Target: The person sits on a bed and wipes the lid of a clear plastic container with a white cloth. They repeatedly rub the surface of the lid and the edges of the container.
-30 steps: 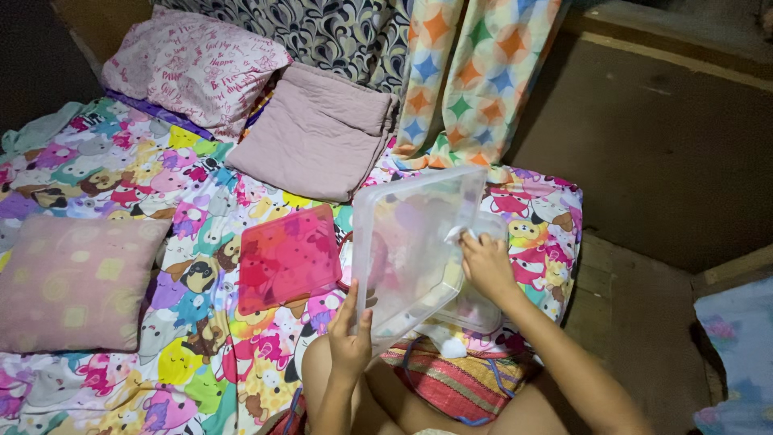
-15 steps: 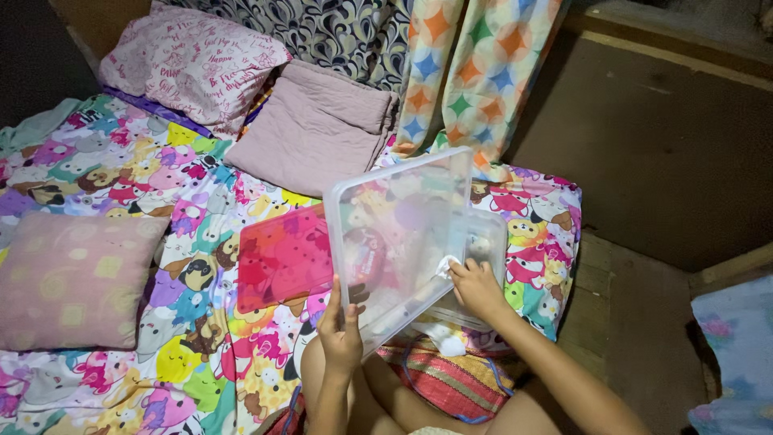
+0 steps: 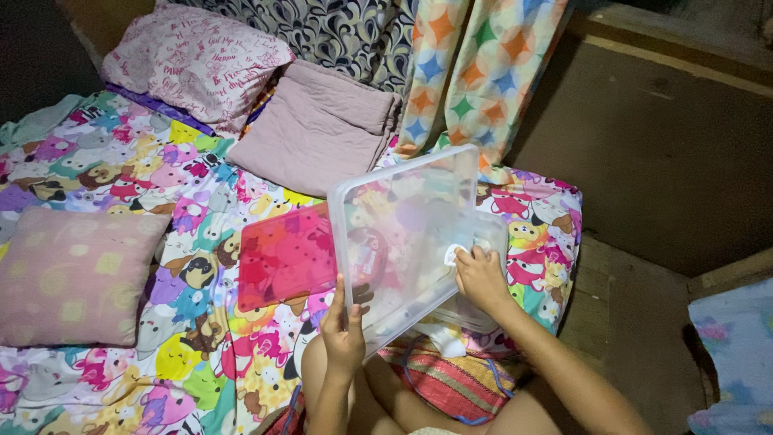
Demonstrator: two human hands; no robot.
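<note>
1. Striped red woven cloth [image 3: 451,379] lies over the person's lap at the near edge of the bed [image 3: 121,161], with a blue cord looping across it.
2. Just above it, the left hand [image 3: 345,338] grips the lower left edge of a clear plastic container [image 3: 403,234], thumb on the near face and fingers [image 3: 360,300] curled behind the rim, holding it tilted up on its side.
3. On the other side, the right hand [image 3: 481,278] is closed on a small white cloth [image 3: 453,254] and presses it against the inside of the container.
4. A second clear tub [image 3: 487,242] sits just behind the container, partly hidden by it, near the bed's right edge.
5. To the left, a translucent red lid [image 3: 282,258] lies flat on the cartoon-print sheet, its right side overlapped by the raised container.
6. Near the bed's left edge rests a faded pink cushion [image 3: 76,274].
7. Further back lie a folded mauve blanket [image 3: 318,129] and a pink printed pillow [image 3: 197,60] at the far edge.
8. Behind them hangs a curtain with coloured stars [image 3: 475,72].
</note>
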